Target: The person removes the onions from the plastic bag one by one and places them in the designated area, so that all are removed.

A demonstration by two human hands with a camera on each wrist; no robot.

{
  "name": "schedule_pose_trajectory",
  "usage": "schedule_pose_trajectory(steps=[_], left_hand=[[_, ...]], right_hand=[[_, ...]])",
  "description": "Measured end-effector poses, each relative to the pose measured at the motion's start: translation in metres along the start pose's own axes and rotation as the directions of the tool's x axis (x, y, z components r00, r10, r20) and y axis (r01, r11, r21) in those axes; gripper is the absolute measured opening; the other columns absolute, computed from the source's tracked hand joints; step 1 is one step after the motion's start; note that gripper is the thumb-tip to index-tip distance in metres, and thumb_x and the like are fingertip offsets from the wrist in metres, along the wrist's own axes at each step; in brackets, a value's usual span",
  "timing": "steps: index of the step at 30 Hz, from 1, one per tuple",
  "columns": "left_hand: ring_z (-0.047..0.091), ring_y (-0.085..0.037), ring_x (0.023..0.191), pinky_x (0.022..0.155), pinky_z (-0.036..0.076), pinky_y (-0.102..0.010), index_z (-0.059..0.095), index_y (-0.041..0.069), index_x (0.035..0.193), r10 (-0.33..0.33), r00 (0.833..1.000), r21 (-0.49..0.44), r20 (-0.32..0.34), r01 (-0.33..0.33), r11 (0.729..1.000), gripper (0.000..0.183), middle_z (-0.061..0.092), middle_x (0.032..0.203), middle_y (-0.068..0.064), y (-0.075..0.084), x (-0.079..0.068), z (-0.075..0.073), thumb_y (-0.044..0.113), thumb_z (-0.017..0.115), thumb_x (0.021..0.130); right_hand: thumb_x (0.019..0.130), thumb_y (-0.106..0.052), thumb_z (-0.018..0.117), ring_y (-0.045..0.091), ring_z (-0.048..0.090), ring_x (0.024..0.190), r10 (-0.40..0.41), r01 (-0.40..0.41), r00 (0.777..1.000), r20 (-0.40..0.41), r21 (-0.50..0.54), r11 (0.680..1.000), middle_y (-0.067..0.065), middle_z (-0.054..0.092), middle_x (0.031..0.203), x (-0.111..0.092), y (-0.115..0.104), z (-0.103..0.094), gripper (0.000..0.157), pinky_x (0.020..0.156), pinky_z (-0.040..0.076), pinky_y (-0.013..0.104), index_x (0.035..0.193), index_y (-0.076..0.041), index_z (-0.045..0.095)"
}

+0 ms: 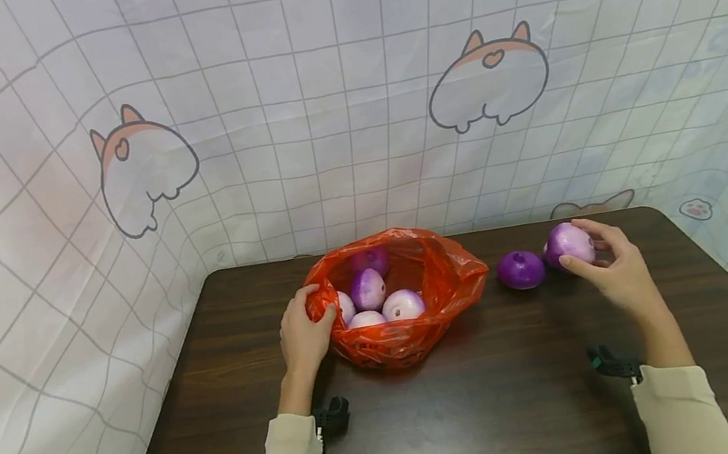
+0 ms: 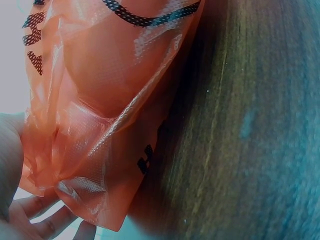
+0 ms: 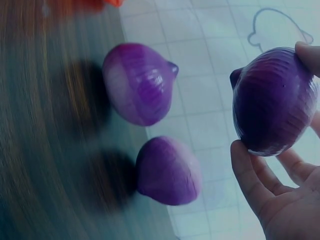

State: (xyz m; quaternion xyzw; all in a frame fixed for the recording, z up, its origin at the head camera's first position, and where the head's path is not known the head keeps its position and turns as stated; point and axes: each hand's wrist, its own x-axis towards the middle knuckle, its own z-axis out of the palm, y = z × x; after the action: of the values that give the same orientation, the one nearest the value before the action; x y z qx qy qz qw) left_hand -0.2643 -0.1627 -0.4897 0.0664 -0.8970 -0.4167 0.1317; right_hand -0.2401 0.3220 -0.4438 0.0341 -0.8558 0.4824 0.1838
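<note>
A red plastic bag sits open on the table with several purple-and-white onions inside. My left hand grips the bag's left rim between thumb and fingers; in the left wrist view the bunched plastic lies in its grasp. Over on the right, my right hand holds a purple onion by thumb and fingertips, raised above the tabletop. Two more onions rest on the table near it: one with a pointed tip and a smaller-looking one. In the head view, the held onion mostly hides one of them.
The dark wooden table ends at a white grid-patterned cloth hung behind it. That cloth also runs along the left and right sides. A black wrist camera is strapped on each wrist, close over the table.
</note>
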Motion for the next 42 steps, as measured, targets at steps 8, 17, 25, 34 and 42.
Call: schedule_pose_trajectory(steps=[8, 17, 25, 34, 42], left_hand=[[0.059, -0.038, 0.125, 0.105, 0.047, -0.061, 0.059, 0.023, 0.137, 0.005, 1.000, 0.001, -0.003, -0.005, 1.000, 0.047, 0.063, 0.137, -0.012, -0.001, 0.000, 0.000, 0.033, 0.072, 0.093], [0.060, -0.039, 0.123, 0.104, 0.048, -0.062, 0.060, 0.022, 0.136, 0.015, 1.000, 0.001, -0.008, -0.015, 1.000, 0.046, 0.064, 0.135, -0.014, 0.001, 0.000, 0.000, 0.031, 0.072, 0.092], [0.060, -0.039, 0.124, 0.104, 0.048, -0.061, 0.059, 0.023, 0.136, 0.010, 1.000, -0.001, -0.009, -0.010, 1.000, 0.046, 0.063, 0.135, -0.013, 0.001, 0.000, 0.000, 0.032, 0.072, 0.092], [0.059, -0.039, 0.125, 0.105, 0.047, -0.062, 0.059, 0.023, 0.136, 0.008, 1.000, -0.004, -0.006, -0.008, 1.000, 0.046, 0.063, 0.136, -0.013, 0.001, 0.000, 0.000, 0.032, 0.072, 0.092], [0.059, -0.039, 0.125, 0.105, 0.048, -0.062, 0.059, 0.023, 0.136, 0.008, 1.000, -0.006, -0.006, -0.008, 1.000, 0.046, 0.063, 0.136, -0.013, 0.000, 0.000, 0.000, 0.032, 0.072, 0.093]], right_hand=[[0.090, -0.023, 0.079, -0.003, 0.049, 0.102, 0.049, -0.052, 0.998, -0.044, -0.054, 0.997, 0.001, 0.045, 0.132, -0.004, 0.007, -0.013, 0.063, 0.074, 0.046, 0.005, 0.147, -0.016, 0.054], [0.090, -0.030, 0.078, -0.003, 0.043, 0.099, 0.104, -0.111, 0.992, -0.069, -0.110, 0.988, 0.013, 0.047, 0.137, -0.007, 0.025, -0.026, 0.065, 0.070, 0.042, 0.013, 0.148, -0.016, 0.053], [0.092, -0.038, 0.074, 0.022, 0.044, 0.111, 0.182, -0.181, 0.983, -0.008, -0.159, 0.970, 0.025, 0.044, 0.145, -0.009, 0.040, -0.029, 0.071, 0.074, 0.040, 0.025, 0.151, -0.011, 0.046], [0.094, -0.040, 0.071, 0.035, 0.045, 0.117, 0.226, -0.216, 0.973, 0.039, -0.168, 0.962, 0.032, 0.041, 0.147, -0.012, 0.060, -0.031, 0.072, 0.078, 0.039, 0.032, 0.151, -0.005, 0.043], [0.095, -0.041, 0.071, 0.039, 0.046, 0.118, 0.248, -0.232, 0.966, 0.074, -0.178, 0.956, 0.035, 0.040, 0.147, -0.013, 0.072, -0.032, 0.074, 0.077, 0.039, 0.030, 0.152, -0.004, 0.042]])
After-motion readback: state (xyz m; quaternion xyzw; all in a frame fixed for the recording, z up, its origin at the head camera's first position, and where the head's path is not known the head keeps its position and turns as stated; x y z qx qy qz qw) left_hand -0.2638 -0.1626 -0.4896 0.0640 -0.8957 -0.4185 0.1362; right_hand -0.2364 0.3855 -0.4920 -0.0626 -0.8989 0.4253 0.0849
